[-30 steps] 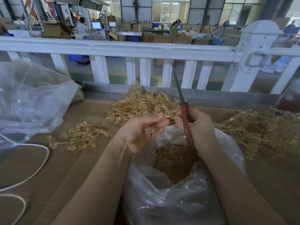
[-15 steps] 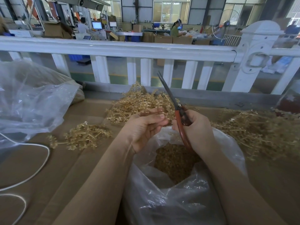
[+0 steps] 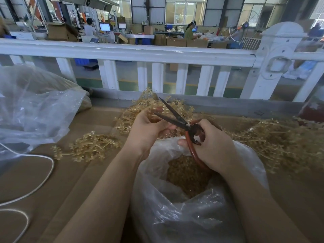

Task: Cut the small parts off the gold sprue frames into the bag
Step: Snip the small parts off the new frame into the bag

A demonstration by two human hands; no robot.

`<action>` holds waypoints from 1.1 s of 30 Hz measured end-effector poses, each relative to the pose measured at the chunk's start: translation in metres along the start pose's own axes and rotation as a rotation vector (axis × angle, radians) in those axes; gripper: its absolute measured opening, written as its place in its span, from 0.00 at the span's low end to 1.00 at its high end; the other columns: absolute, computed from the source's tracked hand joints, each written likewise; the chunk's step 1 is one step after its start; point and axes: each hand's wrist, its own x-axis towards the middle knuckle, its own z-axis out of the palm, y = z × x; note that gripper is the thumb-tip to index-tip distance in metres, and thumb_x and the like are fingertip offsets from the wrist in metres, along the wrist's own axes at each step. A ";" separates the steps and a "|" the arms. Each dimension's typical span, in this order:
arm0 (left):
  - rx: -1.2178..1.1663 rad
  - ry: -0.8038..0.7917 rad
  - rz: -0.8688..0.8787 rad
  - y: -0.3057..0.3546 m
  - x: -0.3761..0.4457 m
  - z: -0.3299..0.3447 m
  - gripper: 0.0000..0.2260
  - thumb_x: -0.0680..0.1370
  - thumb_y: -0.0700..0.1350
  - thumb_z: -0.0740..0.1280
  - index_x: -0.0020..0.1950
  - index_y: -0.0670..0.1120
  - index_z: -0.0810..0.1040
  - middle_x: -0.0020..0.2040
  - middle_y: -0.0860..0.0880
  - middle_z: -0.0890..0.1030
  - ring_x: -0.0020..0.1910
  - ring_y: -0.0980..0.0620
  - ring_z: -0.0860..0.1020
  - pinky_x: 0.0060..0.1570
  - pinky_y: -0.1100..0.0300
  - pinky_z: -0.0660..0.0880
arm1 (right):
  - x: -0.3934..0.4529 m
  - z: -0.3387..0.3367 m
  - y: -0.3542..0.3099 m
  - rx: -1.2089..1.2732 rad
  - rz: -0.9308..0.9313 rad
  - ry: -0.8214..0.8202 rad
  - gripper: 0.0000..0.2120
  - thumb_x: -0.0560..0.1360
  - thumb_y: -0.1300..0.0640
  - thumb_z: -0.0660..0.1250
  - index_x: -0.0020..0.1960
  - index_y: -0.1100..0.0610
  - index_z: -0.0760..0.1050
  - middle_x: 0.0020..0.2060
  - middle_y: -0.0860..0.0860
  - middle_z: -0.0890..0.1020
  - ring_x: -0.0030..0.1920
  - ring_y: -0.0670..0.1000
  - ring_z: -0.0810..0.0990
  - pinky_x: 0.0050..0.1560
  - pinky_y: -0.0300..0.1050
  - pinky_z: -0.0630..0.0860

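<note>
Swinging down from near upright a second ago, the scissors (image 3: 172,117) now lie low with their blades parted in a narrow V, tips pointing left toward my left hand (image 3: 149,127); I read that as lining up the next snip, not yet made. My right hand (image 3: 212,146) has its fingers curled through and around the red handles; my left hand has its fingers curled round a gold sprue frame (image 3: 154,111), held up just beyond the blades, though how much of the frame sits between them I cannot tell. Both hands hover over the open mouth of the clear bag (image 3: 175,216), which already holds a heap of cut parts (image 3: 187,174), so a clipped piece should drop straight in.

Around me: a pile of frames (image 3: 143,106) behind the left hand; a smaller cluster (image 3: 91,148) on the cardboard surface (image 3: 73,186) to the left; a broad heap (image 3: 273,142) to the right; a second plastic bag (image 3: 35,109) at far left; a white cable (image 3: 43,176) looping across the near left; a white railing (image 3: 157,55) beyond. Nothing blocks the cut itself, I judge; the risk is my own fingertips lying close to the blade tips.
</note>
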 end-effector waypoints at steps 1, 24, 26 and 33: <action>0.006 0.002 0.020 0.001 0.000 0.000 0.18 0.73 0.30 0.72 0.60 0.42 0.75 0.38 0.45 0.86 0.40 0.51 0.85 0.41 0.64 0.79 | 0.000 0.000 0.001 -0.012 -0.004 -0.005 0.27 0.62 0.20 0.61 0.50 0.37 0.67 0.41 0.31 0.73 0.42 0.32 0.72 0.39 0.30 0.64; -0.002 -0.047 0.131 0.000 0.002 -0.008 0.22 0.69 0.35 0.73 0.62 0.37 0.74 0.35 0.47 0.85 0.37 0.53 0.84 0.38 0.65 0.78 | -0.002 0.001 0.003 -0.111 -0.026 0.029 0.28 0.63 0.18 0.58 0.50 0.39 0.67 0.37 0.32 0.72 0.37 0.37 0.71 0.36 0.30 0.63; 0.010 -0.046 0.139 0.000 0.003 -0.009 0.22 0.70 0.34 0.73 0.63 0.35 0.74 0.36 0.45 0.85 0.38 0.51 0.84 0.39 0.64 0.78 | -0.002 0.001 0.002 -0.116 -0.035 0.061 0.30 0.62 0.17 0.53 0.49 0.39 0.67 0.35 0.32 0.71 0.35 0.37 0.69 0.35 0.30 0.62; 0.062 -0.046 0.148 -0.001 0.006 -0.017 0.17 0.75 0.32 0.70 0.63 0.32 0.73 0.39 0.43 0.85 0.39 0.50 0.84 0.41 0.62 0.78 | 0.000 0.005 0.008 -0.130 -0.030 0.069 0.35 0.60 0.13 0.49 0.51 0.38 0.69 0.33 0.29 0.69 0.33 0.37 0.68 0.36 0.29 0.60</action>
